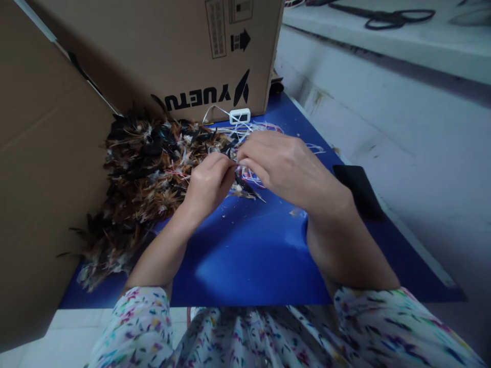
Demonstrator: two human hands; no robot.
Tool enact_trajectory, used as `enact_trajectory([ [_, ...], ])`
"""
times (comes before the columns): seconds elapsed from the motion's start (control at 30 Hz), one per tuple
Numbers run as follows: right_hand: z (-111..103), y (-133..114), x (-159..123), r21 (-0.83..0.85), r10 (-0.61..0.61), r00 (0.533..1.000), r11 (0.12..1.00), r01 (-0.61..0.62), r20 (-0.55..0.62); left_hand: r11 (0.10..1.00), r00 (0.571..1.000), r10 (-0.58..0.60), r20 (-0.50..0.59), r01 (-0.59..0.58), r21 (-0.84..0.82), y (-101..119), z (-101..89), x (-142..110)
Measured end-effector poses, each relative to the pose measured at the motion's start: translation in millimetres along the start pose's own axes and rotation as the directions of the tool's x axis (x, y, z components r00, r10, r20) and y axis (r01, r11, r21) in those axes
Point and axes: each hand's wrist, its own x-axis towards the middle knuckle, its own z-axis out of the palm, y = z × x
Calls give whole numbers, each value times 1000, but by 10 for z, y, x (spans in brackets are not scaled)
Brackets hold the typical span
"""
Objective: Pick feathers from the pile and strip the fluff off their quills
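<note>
Both hands meet above the blue table, fingertips almost touching. My left hand is closed in a pinch on something thin that I cannot make out. Opposite it, my right hand is bent down at the wrist, its thumb and fingers pinched together at the same spot; what they hold is too small to name. Dark feathers show just below and behind the fingers. To the left lies a large heap of brown and black feathers. White and red strings lie partly hidden behind my right hand.
A large cardboard box stands at the back, with a cardboard panel along the left. A small white device with a dark display sits before the box. At right lies a flat black object. Scissors rest on the ledge above.
</note>
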Motion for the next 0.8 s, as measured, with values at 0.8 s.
enact_trajectory([
  [0.8,331,249,166,769,195,981,628,-116,-11,884,891,-403,-207,321,-341,4,-33,42],
])
